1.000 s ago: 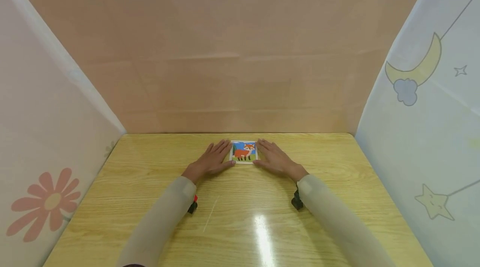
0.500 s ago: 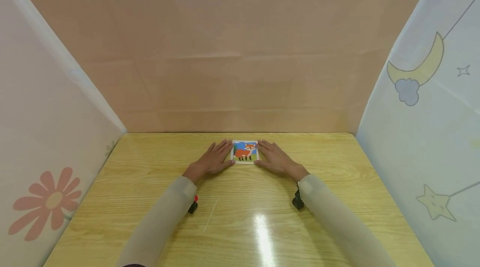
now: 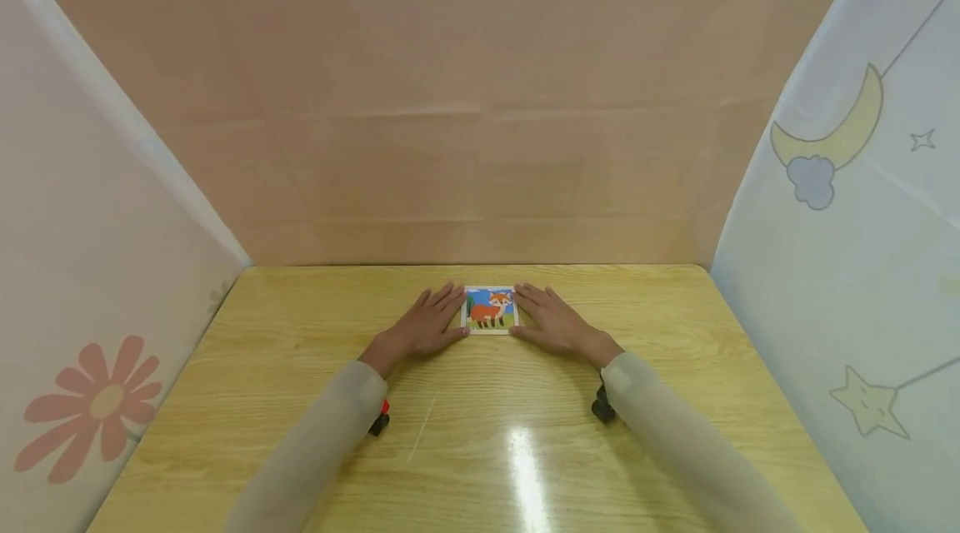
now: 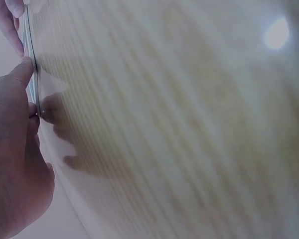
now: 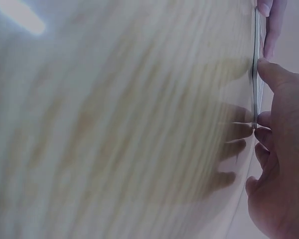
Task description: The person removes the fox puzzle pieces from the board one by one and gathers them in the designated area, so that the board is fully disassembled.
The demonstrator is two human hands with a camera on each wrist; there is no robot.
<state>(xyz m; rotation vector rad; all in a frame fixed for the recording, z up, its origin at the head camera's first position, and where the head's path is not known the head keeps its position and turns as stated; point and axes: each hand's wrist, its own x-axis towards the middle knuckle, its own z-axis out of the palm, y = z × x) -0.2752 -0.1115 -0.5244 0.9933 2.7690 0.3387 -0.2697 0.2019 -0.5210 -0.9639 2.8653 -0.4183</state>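
Observation:
A small square picture board [image 3: 490, 310] with a white border shows an orange fox on blue and green. It lies near the back of the wooden table, between two hands. My left hand [image 3: 422, 323] touches its left side with nearly straight fingers, the thumb at the near left corner. On the opposite side, my right hand [image 3: 558, 323] does the same, thumb at the near right corner. Both wrist views show the board [image 4: 34, 74] edge-on, low over the tabletop, with the left thumb [image 4: 24, 69] and the right thumb [image 5: 269, 72] against it.
The wood-grain table [image 3: 480, 400] ends at a brown back sheet [image 3: 480, 141]. Patterned white sheets stand at the left [image 3: 90, 266] and right [image 3: 847, 266]. Dark wrist devices [image 3: 603, 406] show under the sleeves. A bright light reflection lies on the tabletop.
Both hands and the picture board have come slightly nearer to me over the last half second. The hands keep their places at its two sides.

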